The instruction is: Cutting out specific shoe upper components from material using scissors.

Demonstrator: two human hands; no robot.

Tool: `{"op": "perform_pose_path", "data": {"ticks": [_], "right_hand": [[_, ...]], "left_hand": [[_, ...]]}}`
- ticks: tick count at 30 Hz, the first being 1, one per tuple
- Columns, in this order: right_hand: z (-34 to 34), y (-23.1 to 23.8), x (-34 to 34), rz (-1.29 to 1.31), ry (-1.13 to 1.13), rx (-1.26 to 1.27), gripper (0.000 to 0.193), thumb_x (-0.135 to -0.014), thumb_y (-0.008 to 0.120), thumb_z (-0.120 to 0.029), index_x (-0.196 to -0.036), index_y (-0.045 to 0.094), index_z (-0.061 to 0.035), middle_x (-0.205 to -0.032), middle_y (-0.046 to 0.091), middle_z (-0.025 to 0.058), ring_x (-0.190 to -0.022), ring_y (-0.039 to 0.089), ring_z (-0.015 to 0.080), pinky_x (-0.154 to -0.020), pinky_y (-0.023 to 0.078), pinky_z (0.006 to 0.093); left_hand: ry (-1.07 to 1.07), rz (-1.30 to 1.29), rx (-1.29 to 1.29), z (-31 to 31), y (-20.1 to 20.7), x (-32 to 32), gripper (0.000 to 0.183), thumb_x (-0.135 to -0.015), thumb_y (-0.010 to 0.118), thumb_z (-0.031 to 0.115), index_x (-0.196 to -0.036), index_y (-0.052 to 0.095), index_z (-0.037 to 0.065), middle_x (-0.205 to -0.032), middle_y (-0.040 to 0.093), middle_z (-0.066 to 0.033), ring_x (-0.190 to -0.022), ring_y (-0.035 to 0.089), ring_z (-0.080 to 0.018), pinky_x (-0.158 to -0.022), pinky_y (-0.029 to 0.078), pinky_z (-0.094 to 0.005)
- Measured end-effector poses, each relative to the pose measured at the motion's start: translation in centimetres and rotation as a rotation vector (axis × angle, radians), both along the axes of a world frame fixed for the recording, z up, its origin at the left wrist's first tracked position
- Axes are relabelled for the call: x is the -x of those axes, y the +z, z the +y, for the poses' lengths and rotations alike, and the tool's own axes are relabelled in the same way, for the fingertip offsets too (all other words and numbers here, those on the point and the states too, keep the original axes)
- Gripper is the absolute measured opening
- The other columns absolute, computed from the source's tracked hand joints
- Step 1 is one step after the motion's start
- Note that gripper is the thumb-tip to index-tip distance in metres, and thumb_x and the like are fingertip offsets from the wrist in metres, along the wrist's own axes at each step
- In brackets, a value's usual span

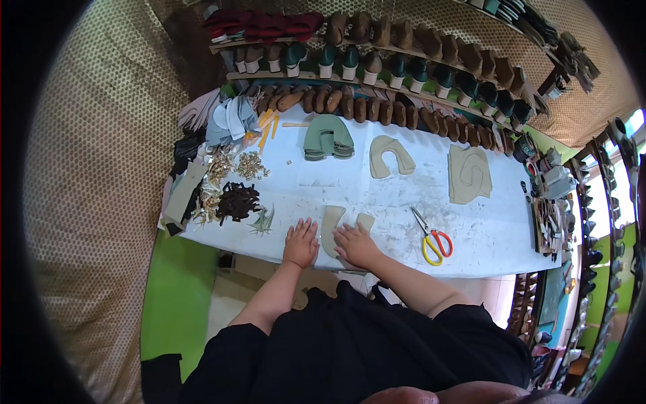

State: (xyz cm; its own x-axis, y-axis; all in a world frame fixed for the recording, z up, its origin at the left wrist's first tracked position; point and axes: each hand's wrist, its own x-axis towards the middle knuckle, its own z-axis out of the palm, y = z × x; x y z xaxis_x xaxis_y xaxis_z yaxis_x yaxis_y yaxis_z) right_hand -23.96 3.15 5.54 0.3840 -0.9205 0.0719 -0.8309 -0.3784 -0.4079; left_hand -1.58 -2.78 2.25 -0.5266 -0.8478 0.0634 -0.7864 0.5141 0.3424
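A beige U-shaped shoe upper piece [332,222] lies near the front edge of the table. My right hand [356,245] rests flat over its curved part, fingers stretched out, hiding some of it. Just left of the piece, my left hand [301,244] lies on the table with fingers extended and nothing held. To the right are scissors [436,246] with one yellow and one red handle, blades a little apart. Farther back sit a stack of green U-shaped pieces [328,139], beige U-shaped pieces [383,168] and a beige sheet with a curved cut [464,191].
The white-covered table [309,195] carries a dark brown pile of small pieces [237,202], gold-coloured bits [250,164] and green scraps [262,221] at left. Shoe lasts [361,109] and heeled shoes [350,66] line the back shelves. A box of strips [548,225] stands at right.
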Motion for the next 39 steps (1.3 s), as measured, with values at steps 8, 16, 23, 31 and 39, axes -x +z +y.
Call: {"op": "perform_pose_path", "data": {"ticks": [8, 16, 23, 31, 39], "right_hand": [[-4.8, -1.6, 1.3, 0.284, -0.049, -0.086, 0.072, -0.093, 0.041, -0.060, -0.152, 0.031, -0.0200, -0.158, 0.028, -0.0016, -0.149, 0.014, 0.0255, -0.112, 0.004, 0.0691], [-6.6, -1.8, 0.7, 0.274, -0.229, -0.061, 0.071, -0.094, 0.040, -0.058, -0.155, 0.022, -0.0252, -0.161, 0.019, -0.0055, -0.150, 0.008, 0.0275, -0.112, 0.000, 0.0699], [-2.7, -2.0, 1.7, 0.268, -0.077, -0.058, 0.072, -0.091, 0.045, -0.060, -0.153, 0.028, -0.0279, -0.160, 0.023, -0.0026, -0.150, 0.010, 0.0284, -0.109, 0.001, 0.0736], [3.1, -2.3, 8.1, 0.319, -0.247, -0.139, 0.072, -0.092, 0.046, -0.060, -0.153, 0.026, -0.0283, -0.161, 0.021, -0.0013, -0.150, 0.010, 0.0276, -0.108, -0.001, 0.0744], [7.5, 0.9, 17.3, 0.464, -0.679, -0.236, 0.064, -0.092, 0.051, -0.044, -0.148, 0.037, -0.0143, -0.157, 0.031, 0.0059, -0.148, 0.019, 0.0278, -0.109, 0.000, 0.0733]], "left_hand": [[-0.065, -0.184, -0.008, 0.2, 2.6, 1.2, 0.070, -0.078, 0.065, 0.056, -0.142, 0.047, 0.033, -0.158, 0.026, -0.0132, -0.144, 0.027, -0.0366, -0.113, 0.019, -0.0593], [-0.049, -0.186, -0.023, 0.0, 2.3, 1.2, 0.071, -0.078, 0.065, 0.057, -0.143, 0.046, 0.035, -0.158, 0.027, -0.0114, -0.144, 0.026, -0.0346, -0.113, 0.019, -0.0582], [-0.043, -0.167, -0.059, 0.0, 2.6, 1.0, 0.070, -0.080, 0.063, 0.057, -0.144, 0.045, 0.034, -0.158, 0.027, -0.0114, -0.144, 0.026, -0.0351, -0.113, 0.018, -0.0579], [-0.036, -0.189, -0.099, 0.1, 3.2, 1.2, 0.068, -0.082, 0.061, 0.055, -0.144, 0.044, 0.035, -0.159, 0.025, -0.0095, -0.146, 0.021, -0.0325, -0.116, 0.013, -0.0548], [-0.042, -0.164, -0.079, 0.1, 3.4, 1.4, 0.068, -0.081, 0.062, 0.054, -0.143, 0.046, 0.033, -0.158, 0.027, -0.0119, -0.145, 0.023, -0.0346, -0.115, 0.015, -0.0561]]}}
